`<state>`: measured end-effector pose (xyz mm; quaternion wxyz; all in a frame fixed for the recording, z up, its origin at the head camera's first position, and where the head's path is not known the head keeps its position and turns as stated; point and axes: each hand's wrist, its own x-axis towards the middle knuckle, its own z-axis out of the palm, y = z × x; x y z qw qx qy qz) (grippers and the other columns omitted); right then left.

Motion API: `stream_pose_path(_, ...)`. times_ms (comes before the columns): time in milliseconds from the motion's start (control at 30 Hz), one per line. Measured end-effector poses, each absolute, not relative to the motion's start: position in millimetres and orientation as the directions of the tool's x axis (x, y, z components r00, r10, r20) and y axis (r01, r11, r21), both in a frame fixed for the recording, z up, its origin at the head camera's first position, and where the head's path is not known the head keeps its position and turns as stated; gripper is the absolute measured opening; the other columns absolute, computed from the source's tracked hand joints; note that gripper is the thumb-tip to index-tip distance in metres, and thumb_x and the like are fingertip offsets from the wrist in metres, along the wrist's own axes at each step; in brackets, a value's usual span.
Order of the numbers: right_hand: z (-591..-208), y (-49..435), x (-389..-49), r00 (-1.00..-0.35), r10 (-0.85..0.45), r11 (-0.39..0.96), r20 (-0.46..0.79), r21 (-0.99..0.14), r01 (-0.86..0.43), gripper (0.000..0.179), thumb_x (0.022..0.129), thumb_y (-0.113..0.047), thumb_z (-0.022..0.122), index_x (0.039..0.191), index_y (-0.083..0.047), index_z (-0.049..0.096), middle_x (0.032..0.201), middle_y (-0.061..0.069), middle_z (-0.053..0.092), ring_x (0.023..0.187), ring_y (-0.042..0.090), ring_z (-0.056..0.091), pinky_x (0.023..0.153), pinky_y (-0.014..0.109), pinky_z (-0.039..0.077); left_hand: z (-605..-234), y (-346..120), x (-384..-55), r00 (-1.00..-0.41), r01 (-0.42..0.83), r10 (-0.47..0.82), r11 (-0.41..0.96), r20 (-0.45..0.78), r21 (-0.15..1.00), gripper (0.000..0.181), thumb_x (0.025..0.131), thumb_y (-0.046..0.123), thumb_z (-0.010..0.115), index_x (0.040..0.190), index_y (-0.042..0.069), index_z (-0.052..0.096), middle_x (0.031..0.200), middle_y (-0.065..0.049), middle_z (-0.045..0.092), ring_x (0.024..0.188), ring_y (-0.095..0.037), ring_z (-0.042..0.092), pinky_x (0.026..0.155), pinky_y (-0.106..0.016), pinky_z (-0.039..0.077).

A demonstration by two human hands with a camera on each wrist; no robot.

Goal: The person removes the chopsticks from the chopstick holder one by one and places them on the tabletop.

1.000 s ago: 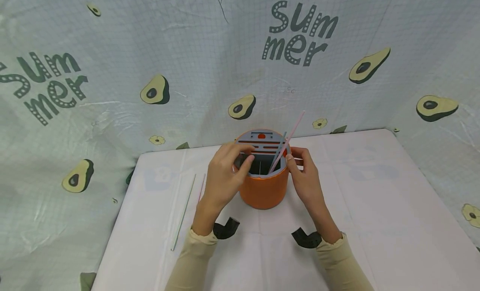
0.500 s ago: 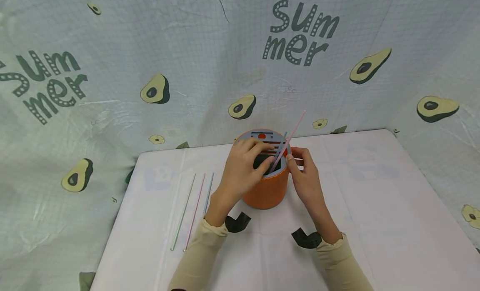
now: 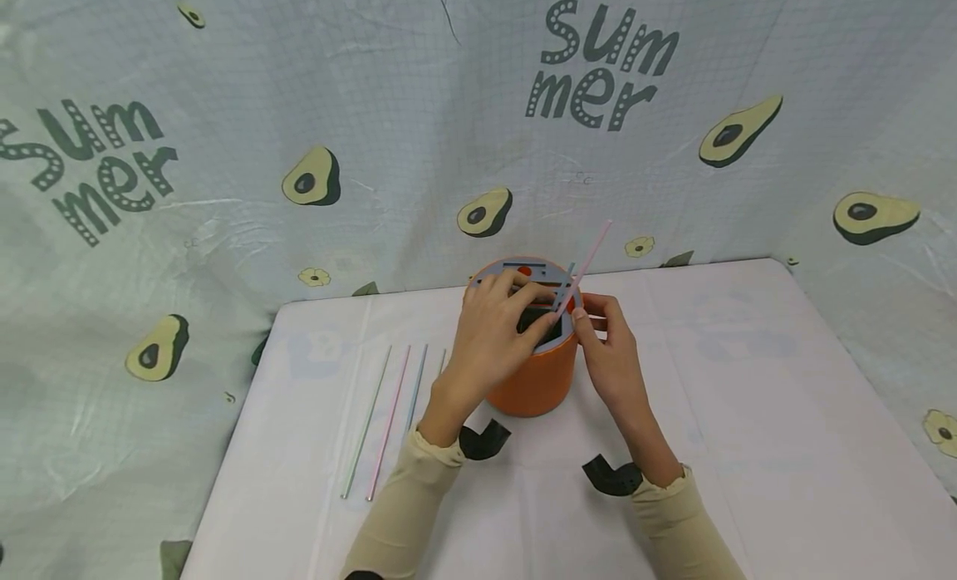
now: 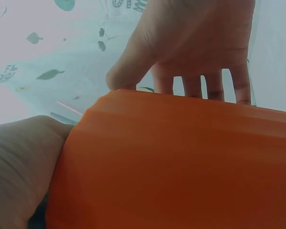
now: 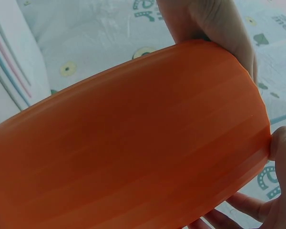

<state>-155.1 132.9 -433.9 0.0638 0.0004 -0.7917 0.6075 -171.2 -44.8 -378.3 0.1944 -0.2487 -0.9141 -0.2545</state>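
A round orange pen holder (image 3: 534,385) with a grey slotted top stands in the middle of the table. In its front opening lean a thin pink stick (image 3: 596,246) and a shorter blue stick (image 3: 571,271). Over the grey top my left hand (image 3: 493,322) spreads its fingers, the thumb tip right by the pink stick's visible lower end. Its fingertips are hidden behind the rim in both wrist views. My right hand (image 3: 611,356) holds the holder's right side, thumb at the rim. In the left wrist view, the right hand's fingers (image 4: 193,87) lie along the orange wall.
Several thin sticks lie side by side left of the holder, among them a green one (image 3: 366,426), a pink one (image 3: 389,422) and a blue one (image 3: 416,389). A printed cloth (image 3: 404,131) hangs behind the white table (image 3: 748,447).
My left hand has moved right across the holder's top, up to the leaning sticks, uncovering more of the sticks on the table. The right hand and the holder have stayed in place.
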Motion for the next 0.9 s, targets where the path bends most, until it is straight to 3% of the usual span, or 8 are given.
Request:
stream_pose_path(200,-432.9,132.7,-153.8,-0.992,0.082,0.261,0.096,-0.963,-0.072,0.045,0.110,-0.038,0.049,0.146,-0.012,0.051,0.144,0.011,0.056,0.123,0.027,0.056,0.099,0.040,0.047,-377.9,-42.7,-170.5,-0.801,0.549,0.343,0.748,0.491,0.373,0.017,0.095,0.032,0.078,0.109,0.023,0.079,0.114,0.003,0.067,0.101,-0.021,0.059,0.091,-0.041,0.046)
stream_pose_path(633,-432.9,132.8,-154.2,-0.992,0.081,0.261,0.094,-0.963,-0.070,0.046,0.109,-0.039,0.049,0.146,-0.011,0.051,0.144,0.012,0.056,0.124,0.029,0.057,0.100,0.042,0.047,-375.7,-41.3,-171.1,-0.819,0.527,0.325,0.752,0.473,0.395,0.018,0.095,0.034,0.078,0.109,0.024,0.079,0.115,0.005,0.068,0.106,-0.020,0.060,0.097,-0.043,0.046)
stream_pose_path(833,-434.2,133.0,-154.5,-0.991,0.081,0.269,0.106,-0.960,-0.080,0.047,0.110,-0.040,0.048,0.146,-0.011,0.051,0.144,0.012,0.056,0.122,0.028,0.057,0.097,0.039,0.048,-372.3,-44.6,-170.8,-0.821,0.541,0.311,0.693,0.478,0.477,0.016,0.096,0.029,0.077,0.109,0.019,0.077,0.110,0.004,0.069,0.108,-0.019,0.064,0.105,-0.044,0.046)
stream_pose_path(900,-433.4,132.7,-154.3,-0.991,0.080,0.269,0.104,-0.960,-0.079,0.046,0.110,-0.039,0.048,0.146,-0.011,0.051,0.144,0.012,0.056,0.122,0.027,0.057,0.097,0.039,0.048,-370.6,-46.6,-170.5,-0.825,0.543,0.303,0.660,0.477,0.519,0.015,0.097,0.027,0.075,0.109,0.017,0.075,0.110,0.002,0.069,0.106,-0.017,0.066,0.102,-0.040,0.049)
